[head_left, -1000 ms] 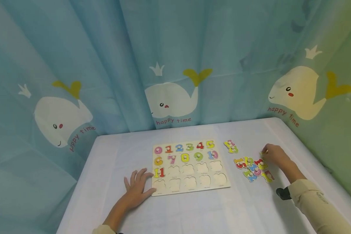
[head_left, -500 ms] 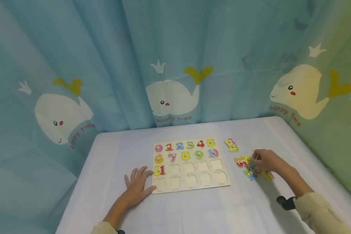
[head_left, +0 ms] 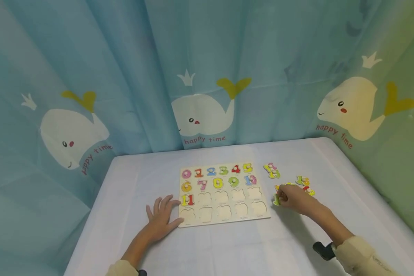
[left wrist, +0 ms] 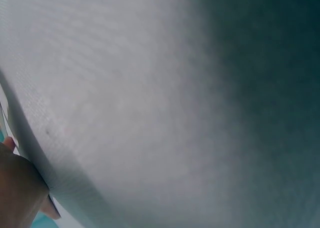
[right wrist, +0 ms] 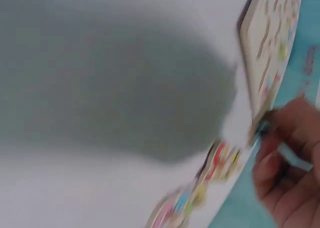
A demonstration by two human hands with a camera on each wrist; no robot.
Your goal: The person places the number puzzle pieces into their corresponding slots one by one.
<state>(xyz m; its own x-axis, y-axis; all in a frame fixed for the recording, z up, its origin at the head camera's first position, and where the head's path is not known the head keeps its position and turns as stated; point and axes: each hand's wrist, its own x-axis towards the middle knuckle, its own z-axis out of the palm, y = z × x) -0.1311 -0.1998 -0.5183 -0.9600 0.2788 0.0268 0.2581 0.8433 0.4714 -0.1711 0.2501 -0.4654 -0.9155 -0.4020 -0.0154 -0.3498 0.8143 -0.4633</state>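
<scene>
Just right of the puzzle board (head_left: 222, 197): a number piece (head_left: 276, 200), green where it shows, pinched between the thumb and fingers of my right hand (head_left: 296, 198). From the right wrist I see it tilted, nearly edge-on, a small dark knob (right wrist: 262, 127) at my fingertips; blurred, numeral unreadable. Whether the piece touches anything below, I cannot tell.

Beyond and beside that hand, a loose pile (head_left: 303, 180) of other numbers, overlapping, partly hidden by my knuckles. Farther off, near the board's upper right corner, a small cluster (head_left: 271, 171) in yellow, green and pink.

Board lies flat. 0 to 5 (head_left: 223, 171) fill the top row, 6 to 10 (head_left: 218, 183) the second; 11 (head_left: 188, 200) sits at the left of the third. Nine bare recesses (head_left: 224, 211): four there, five along the bottom.

My left hand (head_left: 161, 216) rests at the board's left side, fingers spread, forefinger and thumb meeting the edge.

Under everything, a pale surface (head_left: 207, 253). Beige sleeves (head_left: 357, 255) on both arms. Behind, a blue curtain (head_left: 124, 76) printed with white whales (head_left: 205, 113) and red "happy time" lettering (head_left: 205, 140).
</scene>
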